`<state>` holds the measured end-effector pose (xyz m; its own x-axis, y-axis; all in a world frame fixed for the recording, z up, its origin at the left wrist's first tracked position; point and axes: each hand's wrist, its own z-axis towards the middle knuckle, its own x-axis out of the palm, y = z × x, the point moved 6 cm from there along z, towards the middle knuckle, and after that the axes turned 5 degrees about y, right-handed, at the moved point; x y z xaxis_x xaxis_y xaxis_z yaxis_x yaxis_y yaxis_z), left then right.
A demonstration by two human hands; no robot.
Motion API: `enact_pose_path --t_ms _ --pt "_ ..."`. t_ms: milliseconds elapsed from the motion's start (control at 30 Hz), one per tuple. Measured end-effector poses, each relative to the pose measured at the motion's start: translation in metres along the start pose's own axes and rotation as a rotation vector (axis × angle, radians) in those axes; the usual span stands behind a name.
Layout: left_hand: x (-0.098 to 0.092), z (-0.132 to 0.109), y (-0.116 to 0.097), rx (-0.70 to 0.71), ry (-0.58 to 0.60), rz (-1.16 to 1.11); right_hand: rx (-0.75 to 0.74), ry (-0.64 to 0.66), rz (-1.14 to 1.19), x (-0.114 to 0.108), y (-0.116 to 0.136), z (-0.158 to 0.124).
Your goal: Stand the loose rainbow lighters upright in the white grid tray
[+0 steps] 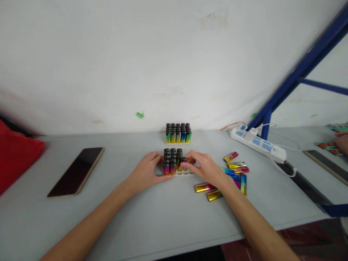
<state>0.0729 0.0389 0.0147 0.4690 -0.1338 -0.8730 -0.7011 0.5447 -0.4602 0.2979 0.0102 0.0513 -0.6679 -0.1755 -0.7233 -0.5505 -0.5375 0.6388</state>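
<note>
In the head view, a white holed tray [187, 173] carries upright lighters [170, 161] with black tops and shiny coloured bodies. My left hand [146, 168] is closed about the tray's left end, its thumb along the front edge and its fingertips hidden behind the lighters. Between the thumb and fingers of my right hand [203, 165] is a black-topped lighter [182, 161], held over the tray's front part beside the standing ones. Its lower end is hard to make out. Several bare holes show at the tray's right front.
Behind stands a second block of lighters [178, 134]. Loose metallic lighter sleeves [240, 177] lie by my right forearm. A dark phone-like slab [77, 170] and red fabric [16, 156] are at left. A power strip [258, 143] and blue frame [293, 78] stand right; a person's hand [341, 141] shows beyond.
</note>
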Motion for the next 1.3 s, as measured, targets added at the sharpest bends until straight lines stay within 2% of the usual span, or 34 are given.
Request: enact_pose_path --t_ms 133,367,600,767,900,1000,1167,1300 --pt "-0.001 0.000 -0.001 0.011 0.000 -0.021 -0.038 0.010 -0.135 0.002 0.002 0.000" --pt "-0.001 0.001 -0.002 0.025 -0.003 -0.025 -0.068 0.000 -0.145 0.002 0.000 0.001" --pt "-0.002 0.004 -0.002 0.044 -0.005 -0.023 -0.121 0.147 -0.352 0.009 0.014 0.010" --pt "-0.003 0.006 0.000 0.012 -0.025 -0.005 -0.082 0.018 -0.309 -0.003 0.011 0.011" --pt "-0.002 0.007 -0.001 0.011 -0.008 0.002 0.010 -0.046 -0.220 -0.005 0.009 0.000" --pt "-0.002 0.007 -0.001 0.014 -0.001 0.010 0.199 -0.087 -0.230 -0.004 0.012 -0.022" --pt "0.000 0.006 -0.003 0.040 -0.012 0.011 0.478 0.013 -0.384 0.007 0.025 -0.056" --pt "0.000 0.005 -0.003 0.048 -0.015 0.027 0.601 0.142 -0.504 0.020 0.032 -0.051"
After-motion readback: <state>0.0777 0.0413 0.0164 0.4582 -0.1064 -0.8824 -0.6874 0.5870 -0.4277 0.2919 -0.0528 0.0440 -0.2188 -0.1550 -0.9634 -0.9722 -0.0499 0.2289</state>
